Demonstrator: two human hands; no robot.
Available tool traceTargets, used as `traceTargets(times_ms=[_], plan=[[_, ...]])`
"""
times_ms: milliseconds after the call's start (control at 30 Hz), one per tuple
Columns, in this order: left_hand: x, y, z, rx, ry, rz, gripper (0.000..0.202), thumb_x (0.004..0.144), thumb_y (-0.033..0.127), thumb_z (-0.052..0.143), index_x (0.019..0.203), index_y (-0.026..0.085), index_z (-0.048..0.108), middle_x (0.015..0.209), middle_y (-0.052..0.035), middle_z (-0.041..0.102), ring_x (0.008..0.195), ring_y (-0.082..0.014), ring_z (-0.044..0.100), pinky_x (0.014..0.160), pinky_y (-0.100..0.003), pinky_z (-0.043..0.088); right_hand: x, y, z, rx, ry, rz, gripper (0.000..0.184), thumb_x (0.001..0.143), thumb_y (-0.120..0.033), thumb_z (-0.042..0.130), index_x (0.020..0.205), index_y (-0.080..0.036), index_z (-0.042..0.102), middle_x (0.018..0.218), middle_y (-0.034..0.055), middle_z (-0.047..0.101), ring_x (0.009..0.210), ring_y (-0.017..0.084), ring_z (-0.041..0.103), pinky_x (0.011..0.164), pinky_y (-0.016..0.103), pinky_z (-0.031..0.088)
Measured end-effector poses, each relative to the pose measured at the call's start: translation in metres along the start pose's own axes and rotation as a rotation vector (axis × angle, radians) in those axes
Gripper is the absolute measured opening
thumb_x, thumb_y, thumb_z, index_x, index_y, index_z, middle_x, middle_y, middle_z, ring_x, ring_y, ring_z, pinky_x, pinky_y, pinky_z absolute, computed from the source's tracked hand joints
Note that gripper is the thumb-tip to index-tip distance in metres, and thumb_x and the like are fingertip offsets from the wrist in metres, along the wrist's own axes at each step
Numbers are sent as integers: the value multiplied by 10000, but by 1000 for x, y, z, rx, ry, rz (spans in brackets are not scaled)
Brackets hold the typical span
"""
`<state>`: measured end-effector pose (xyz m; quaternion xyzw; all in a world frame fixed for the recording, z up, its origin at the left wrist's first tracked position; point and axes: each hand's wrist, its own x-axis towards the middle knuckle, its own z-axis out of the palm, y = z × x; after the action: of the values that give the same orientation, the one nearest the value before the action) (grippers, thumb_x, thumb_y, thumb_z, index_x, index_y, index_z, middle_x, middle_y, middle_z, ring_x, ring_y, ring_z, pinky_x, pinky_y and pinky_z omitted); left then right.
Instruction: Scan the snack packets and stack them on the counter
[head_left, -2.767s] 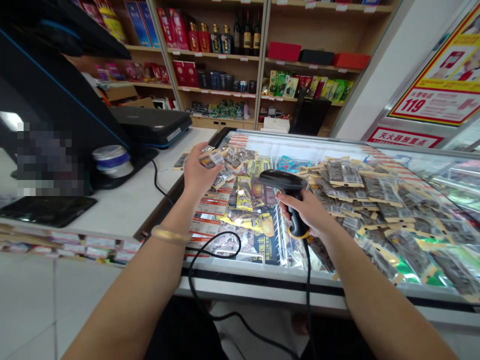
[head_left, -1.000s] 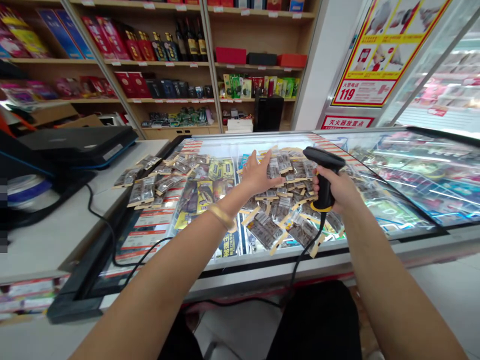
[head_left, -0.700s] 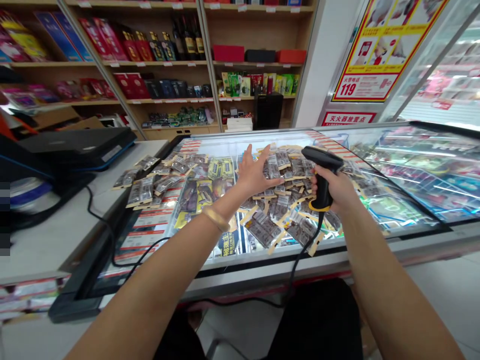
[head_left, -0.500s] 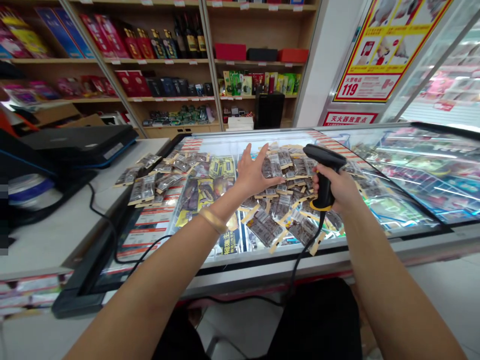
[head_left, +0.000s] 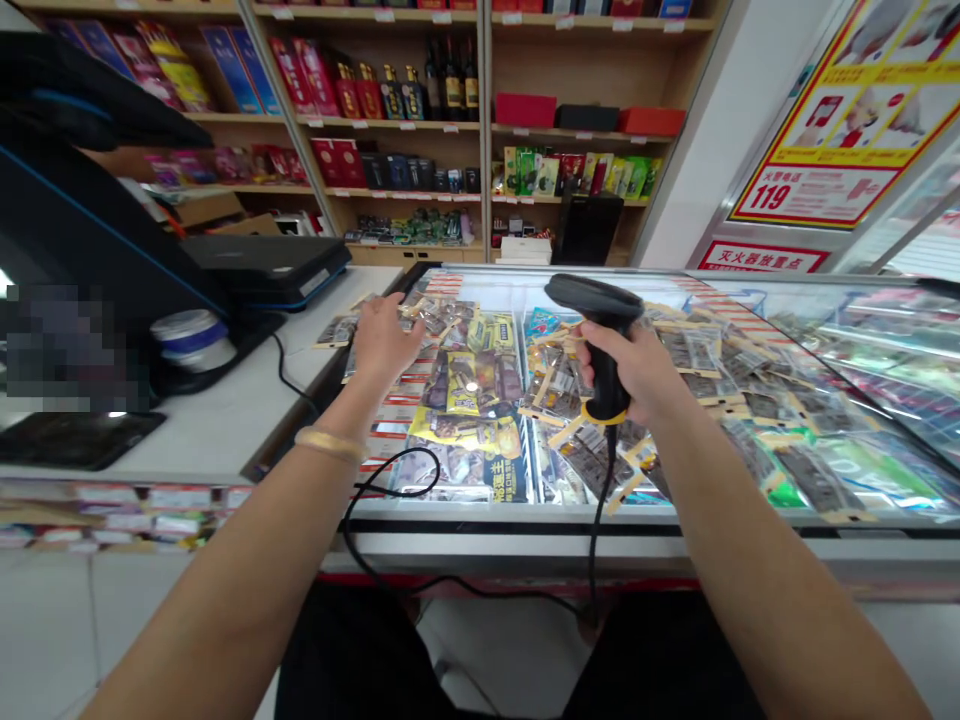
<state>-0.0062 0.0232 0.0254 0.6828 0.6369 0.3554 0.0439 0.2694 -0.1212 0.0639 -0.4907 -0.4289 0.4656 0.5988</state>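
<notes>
My right hand point(head_left: 628, 362) grips a black barcode scanner point(head_left: 592, 298) by its handle, its head turned to the left, above the glass-topped freezer point(head_left: 480, 515). From the handle's yellow-ringed base a black cable point(head_left: 600, 500) hangs down. My left hand point(head_left: 384, 340), fingers spread, reaches over the left pile of small clear packets point(head_left: 450, 312) with dark contents. Whether its fingers touch a packet is hard to see. More of these packets point(head_left: 697, 350) lie heaped on the glass to the right of the scanner. Yellow bags point(head_left: 457, 385) show beneath the glass.
On the left, a white counter point(head_left: 300, 370) carries a dark screen stand point(head_left: 97, 230), a flat black device point(head_left: 277, 268) and a round white-and-blue container point(head_left: 191, 340). The cable loops over the freezer's front edge. Shelves point(head_left: 405, 125) with bottles and boxes stand behind.
My left hand has moved left, from the middle packets to the left pile. The scanner in my right hand has shifted left over the packets. The view has turned left.
</notes>
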Motion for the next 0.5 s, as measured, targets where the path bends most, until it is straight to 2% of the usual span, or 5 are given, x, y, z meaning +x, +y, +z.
traceTargets(times_ms=[100, 200, 367, 500], plan=[[-2, -27, -18, 124, 0, -195, 605, 863, 395, 640, 1418, 163, 587, 1421, -263, 549, 1361, -454, 516, 1127, -604, 410, 6, 15, 35, -33, -133, 62, 406, 603, -451, 900, 672, -191, 596, 566, -12, 579, 455, 99, 493, 416, 243, 419], [-6, -37, -21, 187, -69, -264, 645, 847, 437, 650, 1425, 157, 590, 1406, -283, 577, 1319, -490, 549, 1069, -629, 453, 12, 31, 55, -41, -185, 115, 409, 589, -455, 897, 666, -195, 591, 550, -14, 571, 449, 103, 486, 417, 250, 412], [-6, -44, -15, 241, -110, -259, 695, 823, 462, 687, 1433, 150, 573, 1403, -246, 624, 1332, -457, 565, 1101, -557, 456, 16, 55, 57, -12, -159, 163, 365, 623, -458, 844, 702, -198, 600, 540, -20, 561, 439, 104, 474, 420, 248, 382], [1, -58, -15, 152, -105, -253, 803, 708, 418, 824, 1416, 170, 537, 1394, -176, 652, 1330, -372, 590, 1123, -468, 462, 14, 62, 52, -46, -161, 207, 363, 614, -447, 848, 706, -197, 602, 531, -25, 554, 442, 103, 474, 429, 245, 379]])
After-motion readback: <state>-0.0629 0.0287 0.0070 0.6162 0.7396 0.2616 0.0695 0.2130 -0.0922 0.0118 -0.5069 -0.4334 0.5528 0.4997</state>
